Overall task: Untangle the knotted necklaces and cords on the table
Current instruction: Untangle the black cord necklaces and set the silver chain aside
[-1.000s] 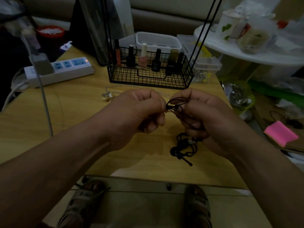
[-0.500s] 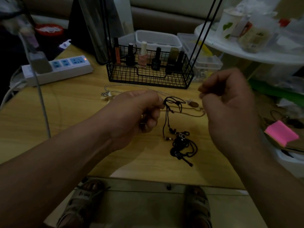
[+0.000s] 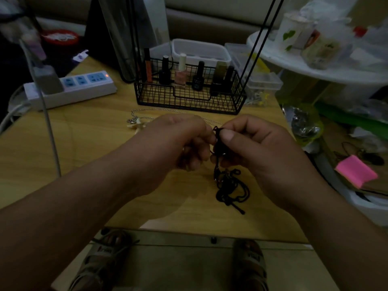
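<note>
Two hands (image 3: 178, 143) (image 3: 254, 150), one black cord (image 3: 228, 185), one silver chain (image 3: 147, 109).

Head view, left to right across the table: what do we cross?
In order: power strip → left hand → black cord, its top pinched between both hands → right hand → pink pad.

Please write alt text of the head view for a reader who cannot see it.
The left hand and the right hand pinch the top of a knotted black cord above a wooden table, where its tangled rest lies. Behind them lie a silver chain, a wire basket of nail polish bottles and a power strip.
</note>
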Available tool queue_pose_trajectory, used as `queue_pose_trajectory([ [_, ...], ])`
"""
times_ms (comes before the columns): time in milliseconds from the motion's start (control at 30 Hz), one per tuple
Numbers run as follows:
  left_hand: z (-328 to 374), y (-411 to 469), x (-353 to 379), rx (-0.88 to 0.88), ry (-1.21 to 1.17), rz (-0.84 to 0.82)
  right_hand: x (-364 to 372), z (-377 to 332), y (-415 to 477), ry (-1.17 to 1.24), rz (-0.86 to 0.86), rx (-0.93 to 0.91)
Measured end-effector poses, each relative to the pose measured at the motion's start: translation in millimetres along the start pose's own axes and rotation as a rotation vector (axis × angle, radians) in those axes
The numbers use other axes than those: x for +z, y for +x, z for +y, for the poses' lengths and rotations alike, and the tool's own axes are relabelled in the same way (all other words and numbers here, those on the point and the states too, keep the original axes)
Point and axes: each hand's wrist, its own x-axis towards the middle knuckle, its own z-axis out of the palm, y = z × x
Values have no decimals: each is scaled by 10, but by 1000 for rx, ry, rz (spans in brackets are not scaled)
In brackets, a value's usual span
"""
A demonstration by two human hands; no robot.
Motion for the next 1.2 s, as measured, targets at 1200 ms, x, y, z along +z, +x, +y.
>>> queue_pose_trajectory([
  [1200, -10, -35, -66, 491, 536, 176, 52, -44, -66, -578, 245, -333],
])
